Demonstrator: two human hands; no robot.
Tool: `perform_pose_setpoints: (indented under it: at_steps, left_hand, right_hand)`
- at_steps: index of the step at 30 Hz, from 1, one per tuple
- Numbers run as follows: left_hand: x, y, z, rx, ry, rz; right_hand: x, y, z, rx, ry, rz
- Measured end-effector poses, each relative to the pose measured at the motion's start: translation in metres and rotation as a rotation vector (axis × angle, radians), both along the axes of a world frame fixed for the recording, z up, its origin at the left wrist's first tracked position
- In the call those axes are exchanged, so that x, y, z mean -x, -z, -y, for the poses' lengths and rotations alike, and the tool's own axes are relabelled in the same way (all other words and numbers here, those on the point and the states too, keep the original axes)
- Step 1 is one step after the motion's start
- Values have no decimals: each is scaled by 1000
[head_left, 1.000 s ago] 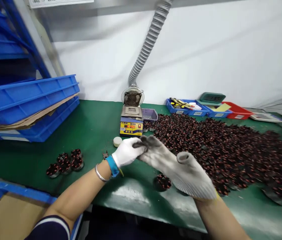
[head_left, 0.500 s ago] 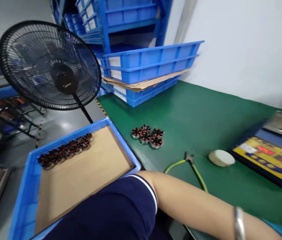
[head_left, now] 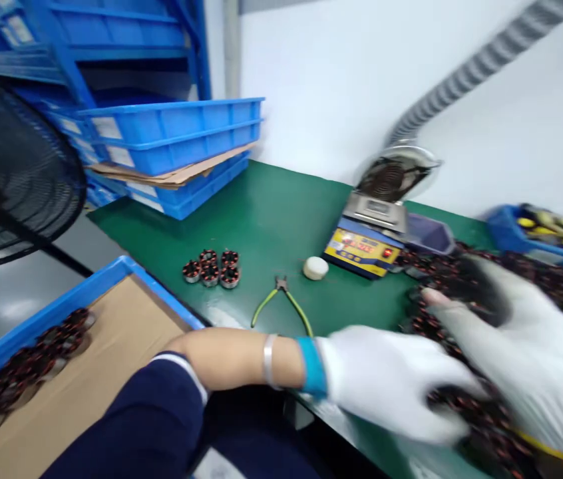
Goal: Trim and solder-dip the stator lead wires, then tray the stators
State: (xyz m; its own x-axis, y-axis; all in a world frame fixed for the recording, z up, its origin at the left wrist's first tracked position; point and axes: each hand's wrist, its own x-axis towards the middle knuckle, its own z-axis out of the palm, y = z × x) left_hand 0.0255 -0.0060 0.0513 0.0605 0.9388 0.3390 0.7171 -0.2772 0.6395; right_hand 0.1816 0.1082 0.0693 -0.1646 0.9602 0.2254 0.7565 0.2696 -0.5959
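Observation:
My left hand [head_left: 391, 379], in a white glove with a blue cuff, reaches right to a heap of copper-wound motor stators [head_left: 431, 313]. Its thumb and fingers are apart around some dark stators; blur hides whether it grips any. My right hand [head_left: 526, 339], in a whitish glove with a bare thumb tip, is over the same heap. Its fingers are smeared and dark, so I cannot make out a hold. Several stators [head_left: 210, 269] stand grouped on the green table [head_left: 281, 206]. More stators [head_left: 36, 362] line the far side of a cardboard-lined blue tray [head_left: 162, 293] at left.
Green-handled cutters [head_left: 281, 286] and a round white block [head_left: 315, 268] lie mid-table. Behind are a yellow-blue device [head_left: 361, 249] with a digital display, a purple bin [head_left: 428, 233] and a ribbed hose [head_left: 471, 73]. Stacked blue crates [head_left: 176, 133] and a fan [head_left: 6, 173] stand left.
The view has swung right, bringing both gloved hands and the stator heap into sight. My left forearm stretches to the right, away from the tray. The grouped stators look unchanged.

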Motion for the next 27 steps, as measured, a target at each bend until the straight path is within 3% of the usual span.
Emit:
perform_pose_setpoints:
  at_steps: [1, 2, 5, 8, 11, 14, 17, 22, 27]
  left_hand:
    - [15, 5, 1, -9, 235, -117]
    - [31, 13, 2, 16, 236, -239]
    - [74, 42, 7, 115, 33, -512]
    - [101, 72, 13, 183, 89, -637]
    - [113, 89, 16, 229, 131, -658]
    - [117, 92, 14, 223, 130, -647]
    - [116, 90, 11, 228, 115, -623]
    - [113, 91, 9, 244, 107, -592]
    - [113, 91, 8, 257, 55, -551]
  right_hand:
    - [-2, 2, 8, 19, 27, 55]
    - [-1, 5, 13, 52, 16, 110]
    - [17, 18, 15, 108, -144, 267]
    - [52, 29, -4, 99, -314, 451]
    - [96, 37, -31, 73, -460, 560]
    - [129, 45, -50, 79, -504, 582]
    - [146, 52, -59, 129, -492, 581]
    - [147, 53, -60, 172, -487, 562]
    - [130, 44, -60, 180, -451, 559]
